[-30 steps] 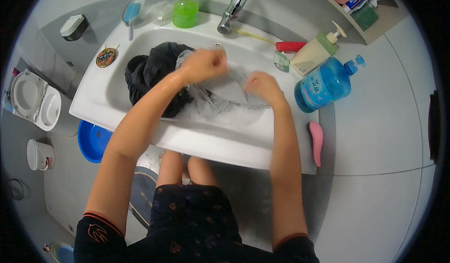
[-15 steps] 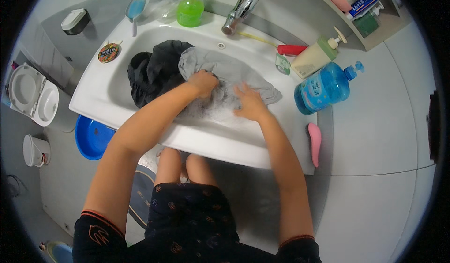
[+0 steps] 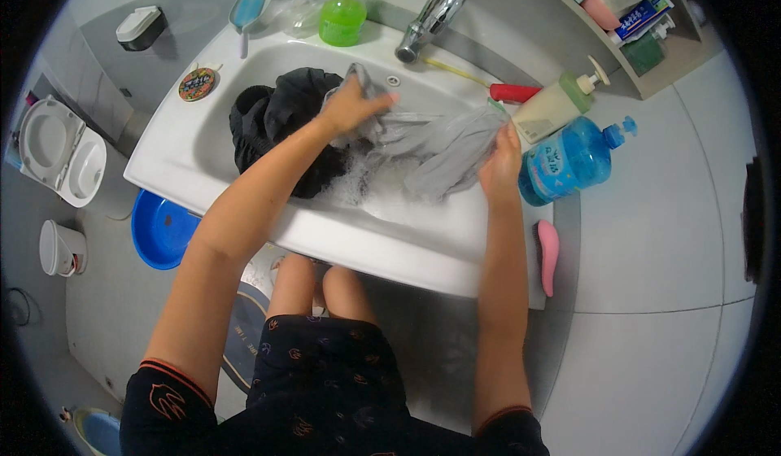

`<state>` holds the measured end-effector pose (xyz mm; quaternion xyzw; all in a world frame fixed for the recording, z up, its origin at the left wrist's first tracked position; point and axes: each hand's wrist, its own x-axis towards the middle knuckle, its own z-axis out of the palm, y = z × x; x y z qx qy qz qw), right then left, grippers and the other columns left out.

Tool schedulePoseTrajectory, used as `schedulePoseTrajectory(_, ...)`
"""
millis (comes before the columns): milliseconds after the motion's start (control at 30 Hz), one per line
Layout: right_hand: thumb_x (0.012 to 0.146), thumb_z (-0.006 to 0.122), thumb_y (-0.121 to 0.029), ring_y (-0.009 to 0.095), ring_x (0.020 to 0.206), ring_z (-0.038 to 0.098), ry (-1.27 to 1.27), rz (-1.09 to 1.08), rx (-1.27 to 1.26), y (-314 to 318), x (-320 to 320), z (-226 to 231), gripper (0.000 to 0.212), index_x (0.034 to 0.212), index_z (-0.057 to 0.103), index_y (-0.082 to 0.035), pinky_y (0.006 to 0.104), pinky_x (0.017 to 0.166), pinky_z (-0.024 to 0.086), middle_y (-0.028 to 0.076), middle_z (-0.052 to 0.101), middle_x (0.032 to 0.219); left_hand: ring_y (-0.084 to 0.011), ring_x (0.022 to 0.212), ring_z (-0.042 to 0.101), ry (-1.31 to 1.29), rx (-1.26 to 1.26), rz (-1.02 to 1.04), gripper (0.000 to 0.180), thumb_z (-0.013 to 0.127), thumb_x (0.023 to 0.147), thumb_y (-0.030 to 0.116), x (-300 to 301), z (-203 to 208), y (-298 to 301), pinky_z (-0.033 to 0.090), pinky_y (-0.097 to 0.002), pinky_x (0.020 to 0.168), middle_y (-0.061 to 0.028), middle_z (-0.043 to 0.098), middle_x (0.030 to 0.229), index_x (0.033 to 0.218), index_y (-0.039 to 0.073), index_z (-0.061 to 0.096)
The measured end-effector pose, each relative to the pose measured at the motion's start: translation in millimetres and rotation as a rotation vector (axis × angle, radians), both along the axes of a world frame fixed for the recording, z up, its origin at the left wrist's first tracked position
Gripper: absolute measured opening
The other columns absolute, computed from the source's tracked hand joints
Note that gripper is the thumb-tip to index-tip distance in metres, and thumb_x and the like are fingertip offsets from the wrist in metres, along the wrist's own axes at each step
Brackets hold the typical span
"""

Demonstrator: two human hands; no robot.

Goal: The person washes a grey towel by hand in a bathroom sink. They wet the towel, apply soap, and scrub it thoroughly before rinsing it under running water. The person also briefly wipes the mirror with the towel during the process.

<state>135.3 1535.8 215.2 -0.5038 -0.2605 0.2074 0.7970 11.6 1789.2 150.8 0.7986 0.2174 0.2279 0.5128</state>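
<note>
A wet grey garment (image 3: 439, 148) stretches between my hands over the white sink basin (image 3: 213, 151). My left hand (image 3: 351, 110) holds its bunched left part, the thumb sticking out to the right. My right hand (image 3: 501, 161) grips the other end near the basin's right side; the cloth partly hides its fingers. Soapy foam (image 3: 358, 181) lies on the cloth and basin below my left hand. A dark, black-grey garment (image 3: 297, 102) sits crumpled in the basin's left part, partly behind my left forearm.
A chrome faucet (image 3: 431, 17) rises behind the basin, beside a green pump bottle (image 3: 342, 18). On the right edge are a cream pump bottle (image 3: 553, 108), a blue pump bottle (image 3: 567, 161) and a pink brush (image 3: 548, 257). A blue basin (image 3: 159, 232) stands on the floor.
My right hand has moved right and taken hold of the grey garment's end. My left hand has risen slightly with its part. The garment is now pulled out between them.
</note>
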Motion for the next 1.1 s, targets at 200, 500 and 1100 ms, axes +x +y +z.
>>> schedulePoseTrajectory(200,0.094,0.041,-0.02,0.024,0.101,0.055,0.429,0.208,0.22,-1.5,-13.4,11.9,0.027,0.111,0.053,-0.002,0.0376,0.091,0.043,0.009,0.058,0.108,-0.0416,0.122,0.035,0.224,0.624,-0.554,0.11,0.076,0.055,0.059,-19.4,22.2,-74.4,0.03,-0.0424,0.103,-0.0302,0.036,0.127,0.124,-0.014,0.031)
schedulePoseTrajectory(500,0.088,0.049,-0.028,0.025,0.094,0.06,0.402,0.075,0.214,-14.5,-15.9,32.0,0.03,0.105,0.058,-0.005,0.0376,0.086,0.047,0.01,0.062,0.102,-0.0244,0.092,0.061,0.252,0.084,-0.57,0.038,0.065,0.074,0.028,-13.9,-2.1,-69.7,0.048,-0.0367,0.08,-0.0114,0.063,0.094,0.1,0.001,0.06)
schedulePoseTrajectory(1100,0.073,0.069,-0.048,0.037,0.124,0.039,-0.827,0.381,-1.327,16.6,-15.8,-49.9,0.073,0.132,0.045,-0.014,0.0447,0.102,0.031,0.021,0.04,0.136,-0.0395,0.12,0.04,0.215,0.864,-0.486,0.099,0.086,0.051,0.031,-25.3,5.5,-57.4,0.036,-0.0387,0.099,-0.0241,0.042,0.13,0.131,-0.001,0.037)
